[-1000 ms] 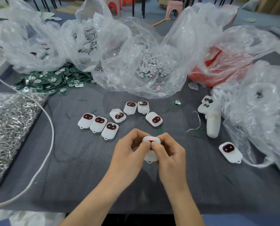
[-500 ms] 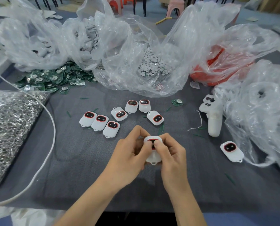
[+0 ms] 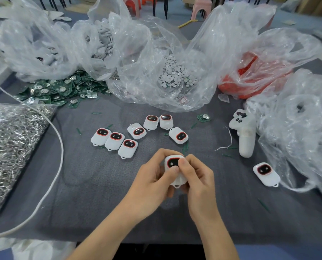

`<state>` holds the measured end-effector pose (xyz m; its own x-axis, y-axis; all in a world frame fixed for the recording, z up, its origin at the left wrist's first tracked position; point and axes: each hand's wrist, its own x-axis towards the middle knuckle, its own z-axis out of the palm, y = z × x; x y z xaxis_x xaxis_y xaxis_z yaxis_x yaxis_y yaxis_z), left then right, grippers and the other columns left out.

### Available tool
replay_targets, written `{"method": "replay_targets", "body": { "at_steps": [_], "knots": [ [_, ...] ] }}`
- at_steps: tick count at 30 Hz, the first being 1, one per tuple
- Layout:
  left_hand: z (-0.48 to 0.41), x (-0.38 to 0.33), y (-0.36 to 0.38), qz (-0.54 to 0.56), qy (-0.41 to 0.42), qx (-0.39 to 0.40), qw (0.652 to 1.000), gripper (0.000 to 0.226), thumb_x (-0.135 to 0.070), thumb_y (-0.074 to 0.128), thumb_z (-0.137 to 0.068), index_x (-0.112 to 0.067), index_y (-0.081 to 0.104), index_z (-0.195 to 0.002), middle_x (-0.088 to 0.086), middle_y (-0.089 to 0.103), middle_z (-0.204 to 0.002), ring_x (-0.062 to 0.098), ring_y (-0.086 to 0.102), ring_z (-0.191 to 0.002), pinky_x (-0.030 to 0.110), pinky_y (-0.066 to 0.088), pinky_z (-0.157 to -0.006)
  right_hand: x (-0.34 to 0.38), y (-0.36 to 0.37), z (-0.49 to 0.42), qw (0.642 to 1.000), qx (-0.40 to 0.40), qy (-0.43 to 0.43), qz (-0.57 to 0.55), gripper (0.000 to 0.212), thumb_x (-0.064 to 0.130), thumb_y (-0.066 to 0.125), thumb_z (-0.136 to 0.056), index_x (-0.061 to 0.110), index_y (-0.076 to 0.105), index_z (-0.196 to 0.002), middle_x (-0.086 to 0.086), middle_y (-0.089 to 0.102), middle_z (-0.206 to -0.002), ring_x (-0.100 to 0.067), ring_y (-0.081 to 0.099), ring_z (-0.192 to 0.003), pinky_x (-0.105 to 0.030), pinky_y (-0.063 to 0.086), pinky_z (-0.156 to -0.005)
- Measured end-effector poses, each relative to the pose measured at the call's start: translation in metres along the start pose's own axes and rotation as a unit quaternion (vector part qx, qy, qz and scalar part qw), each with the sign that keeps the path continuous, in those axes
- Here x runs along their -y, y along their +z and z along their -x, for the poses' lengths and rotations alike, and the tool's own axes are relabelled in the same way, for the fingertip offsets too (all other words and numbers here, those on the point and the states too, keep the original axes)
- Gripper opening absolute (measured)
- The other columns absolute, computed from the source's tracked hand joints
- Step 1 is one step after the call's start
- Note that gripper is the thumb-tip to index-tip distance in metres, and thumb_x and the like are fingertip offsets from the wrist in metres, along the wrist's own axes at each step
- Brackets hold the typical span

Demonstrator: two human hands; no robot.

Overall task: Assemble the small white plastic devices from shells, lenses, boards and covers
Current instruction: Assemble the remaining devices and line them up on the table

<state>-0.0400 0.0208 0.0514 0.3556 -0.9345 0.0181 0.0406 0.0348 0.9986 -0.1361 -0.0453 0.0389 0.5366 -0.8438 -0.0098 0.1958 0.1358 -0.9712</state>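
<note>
Both hands have their grip closed on one white device (image 3: 175, 172), held just above the tabletop (image 3: 100, 194) at its near centre. The left hand (image 3: 150, 184) curls round the device's left side with its thumb laid on the face just below the window. The right hand (image 3: 198, 179) curls round the right side with its thumb tip against the window's right edge. The device's long axis runs away from the person, leaning slightly left at the far end. Its dark, red-ringed window sits at that far end and faces up toward the camera, while the small loop at the near end points back at the person and pokes out between the fingers. Just beyond the hands, a row of three devices (image 3: 116, 140) lies face up, side by side and touching, with four more devices (image 3: 151, 122) in a loose arc to their right. A lone device (image 3: 266, 174) lies well apart on the right, beside a crumpled clear bag, its loop at the near end. A white controller (image 3: 245, 136) lies between that one and the arc, and a single green board (image 3: 203, 117) lies near it. Farther back are a heap of green boards (image 3: 62, 90), a clear bag of grey discs (image 3: 177, 76) and a red bag (image 3: 250, 81). At the left edge is a bag of metal rings (image 3: 11, 143), with a white cable (image 3: 61, 152) curving beside it.
</note>
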Motion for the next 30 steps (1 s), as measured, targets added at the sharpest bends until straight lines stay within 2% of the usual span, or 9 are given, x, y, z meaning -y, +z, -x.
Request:
{"method": "replay_targets", "body": {
  "at_steps": [5, 8, 13, 18, 20, 22, 24, 27, 30],
  "knots": [
    [0.000, 0.002, 0.004, -0.001, 0.020, -0.025, 0.999, 0.020, -0.036, 0.054, -0.074, -0.028, 0.059, -0.091, 0.001, 0.049, -0.061, 0.018, 0.038, -0.053, 0.024, 0.029, -0.044, -0.001, 0.003, 0.005, 0.999, 0.005, -0.023, -0.022, 0.028, 0.039, 0.059, -0.079, 0.023, 0.054, -0.057, 0.007, 0.041, -0.054, -0.009, 0.035, -0.051, -0.024, 0.027, -0.046],
    [0.000, 0.001, 0.002, -0.024, 0.032, -0.025, 0.999, 0.023, -0.037, 0.052, -0.078, -0.033, 0.061, -0.099, -0.003, 0.055, -0.063, 0.013, 0.045, -0.054, 0.019, 0.035, -0.048, -0.002, 0.003, 0.005, 1.000, 0.013, -0.004, -0.015, 0.026, 0.044, 0.059, -0.079, 0.024, 0.057, -0.062, 0.004, 0.045, -0.058, -0.011, 0.037, -0.054, -0.027, 0.028, -0.049],
    [0.002, -0.001, 0.002, -0.031, 0.039, -0.014, 0.999, 0.030, -0.032, 0.051, -0.081, -0.033, 0.062, -0.108, 0.018, 0.062, -0.078, 0.046, 0.056, -0.066, 0.054, 0.055, -0.060, -0.003, 0.007, 0.005, 0.998, 0.030, 0.020, -0.042, 0.020, 0.044, 0.056, -0.077, 0.026, 0.063, -0.071, 0.006, 0.049, -0.059, -0.007, 0.041, -0.051, -0.020, 0.031, -0.043],
    [0.004, 0.001, 0.004, -0.032, 0.033, -0.010, 0.999, 0.033, -0.036, 0.053, -0.081, -0.040, 0.059, -0.113, 0.015, 0.062, -0.079, 0.045, 0.057, -0.071, 0.053, 0.055, -0.067, -0.001, 0.008, 0.007, 0.999, 0.008, 0.003, -0.047, 0.022, 0.043, 0.056, -0.077, 0.026, 0.055, -0.063, 0.005, 0.045, -0.059, -0.007, 0.040, -0.053, -0.020, 0.032, -0.043],
    [0.006, 0.002, 0.003, -0.036, 0.034, -0.013, 0.999, 0.032, -0.039, 0.055, -0.081, -0.040, 0.057, -0.113, 0.007, 0.063, -0.076, 0.034, 0.058, -0.066, 0.038, 0.054, -0.063, 0.000, 0.007, 0.008, 0.999, 0.000, -0.006, -0.039, 0.024, 0.042, 0.056, -0.077, 0.027, 0.050, -0.060, 0.005, 0.041, -0.058, -0.007, 0.037, -0.052, -0.020, 0.031, -0.043],
    [0.007, 0.000, 0.003, -0.036, 0.049, -0.003, 0.998, 0.027, -0.035, 0.057, -0.085, -0.031, 0.059, -0.112, -0.010, 0.063, -0.075, 0.008, 0.058, -0.062, 0.015, 0.046, -0.058, 0.001, 0.006, 0.008, 1.000, 0.000, -0.023, -0.021, 0.023, 0.042, 0.056, -0.078, 0.025, 0.053, -0.062, 0.005, 0.041, -0.058, -0.008, 0.037, -0.053, -0.020, 0.031, -0.043],
    [0.008, -0.003, 0.003, -0.036, 0.050, 0.011, 0.998, 0.024, -0.029, 0.057, -0.091, -0.023, 0.059, -0.114, -0.016, 0.062, -0.076, -0.001, 0.055, -0.060, 0.007, 0.042, -0.057, 0.003, 0.005, 0.007, 0.999, 0.005, -0.042, -0.003, 0.022, 0.041, 0.055, -0.077, 0.023, 0.055, -0.065, 0.007, 0.043, -0.059, -0.007, 0.039, -0.054, -0.019, 0.032, -0.044],
    [0.009, -0.008, 0.002, -0.091, 0.055, 0.026, 0.994, 0.028, -0.030, 0.054, -0.091, -0.035, 0.055, -0.119, -0.008, 0.065, -0.083, 0.006, 0.057, -0.066, 0.017, 0.047, -0.060, 0.007, 0.003, 0.006, 0.997, 0.015, -0.068, 0.018, 0.022, 0.035, 0.057, -0.075, 0.015, 0.055, -0.067, 0.006, 0.044, -0.061, -0.007, 0.039, -0.058, -0.017, 0.034, -0.048],
    [0.009, -0.010, -0.001, -0.139, 0.062, 0.046, 0.987, 0.040, -0.019, 0.053, -0.090, -0.045, 0.049, -0.121, -0.007, 0.062, -0.076, 0.009, 0.047, -0.060, 0.025, 0.040, -0.054, 0.009, 0.002, 0.004, 0.996, 0.025, -0.076, 0.041, 0.021, 0.031, 0.057, -0.072, 0.011, 0.055, -0.067, 0.002, 0.046, -0.062, -0.009, 0.040, -0.060, -0.018, 0.035, -0.051]
  ]
}}
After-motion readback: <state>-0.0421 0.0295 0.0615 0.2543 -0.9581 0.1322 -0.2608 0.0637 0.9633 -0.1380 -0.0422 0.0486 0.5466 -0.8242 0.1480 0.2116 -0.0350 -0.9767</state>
